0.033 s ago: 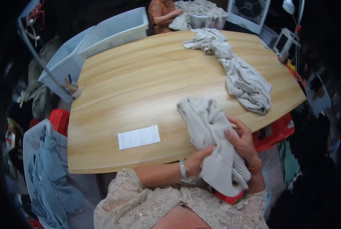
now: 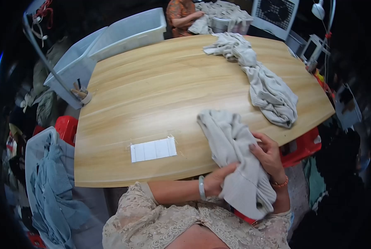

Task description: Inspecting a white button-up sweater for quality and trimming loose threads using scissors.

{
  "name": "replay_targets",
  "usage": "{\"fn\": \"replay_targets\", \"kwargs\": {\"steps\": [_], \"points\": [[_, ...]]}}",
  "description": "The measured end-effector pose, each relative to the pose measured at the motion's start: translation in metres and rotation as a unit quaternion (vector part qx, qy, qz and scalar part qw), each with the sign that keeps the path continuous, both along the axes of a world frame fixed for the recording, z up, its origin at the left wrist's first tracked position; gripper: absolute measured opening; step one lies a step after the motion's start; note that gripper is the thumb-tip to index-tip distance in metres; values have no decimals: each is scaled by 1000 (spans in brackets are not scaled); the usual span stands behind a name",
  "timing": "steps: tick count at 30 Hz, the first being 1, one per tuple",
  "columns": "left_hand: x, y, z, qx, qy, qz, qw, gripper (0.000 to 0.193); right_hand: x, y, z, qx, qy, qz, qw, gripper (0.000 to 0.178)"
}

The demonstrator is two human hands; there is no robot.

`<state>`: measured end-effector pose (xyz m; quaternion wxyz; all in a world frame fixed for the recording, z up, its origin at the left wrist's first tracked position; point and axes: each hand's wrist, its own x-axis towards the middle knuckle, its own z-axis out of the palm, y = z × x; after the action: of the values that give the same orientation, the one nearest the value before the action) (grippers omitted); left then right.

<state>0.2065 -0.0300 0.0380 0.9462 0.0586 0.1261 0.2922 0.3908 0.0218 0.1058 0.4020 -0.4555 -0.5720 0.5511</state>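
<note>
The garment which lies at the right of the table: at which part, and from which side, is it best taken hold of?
Probably at the raised lump between its two ends, from above and from the left. There the garment bunches thick and narrow, so a hand could close around it; both ends spread wider, and the tabletop extends along its left side.

- Held knit garment (image 2: pixel 231 143): pale beige-grey, ribbed in fine lines
- Farther knit garment (image 2: pixel 273 95): matching beige-grey
- Tabletop (image 2: pixel 160 95): honey-coloured, streaked wood grain
- Paper strip (image 2: pixel 154 150): white, thinly lined
- Bangle (image 2: pixel 202 188): milky pale
- Beaded bracelet (image 2: pixel 281 182): orange-red
- Lace top (image 2: pixel 146 218): cream, floral
- Heaped cloth (image 2: pixel 54 186): dusty blue
- Co-worker's shirt (image 2: pixel 180 10): orange, dark-patterned
</note>
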Motion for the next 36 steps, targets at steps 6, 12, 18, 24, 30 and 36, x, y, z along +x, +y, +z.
{"fn": "replay_targets", "kwargs": {"steps": [6,12,18,24,30,36], "points": [[-24,-10,15,18,35,-64,997,46,23,31,-24,-18,-70,-87,994,23],[-136,182,89,262,295,267,880,59,14,50,-41,-7,-56,-57,997,21],[-285,367,260,451,241,522,683,91,17,56,-51,26,-32,-83,996,21],[-216,282,96,682,620,172,348,63,66,91,-104,198,-308,-206,907,50],[-187,132,-36,620,609,-90,487,59,141,179,-125,189,-541,-279,771,91],[-188,95,-23,584,655,-75,473,58,77,211,-140,179,-507,-145,831,41]]}}
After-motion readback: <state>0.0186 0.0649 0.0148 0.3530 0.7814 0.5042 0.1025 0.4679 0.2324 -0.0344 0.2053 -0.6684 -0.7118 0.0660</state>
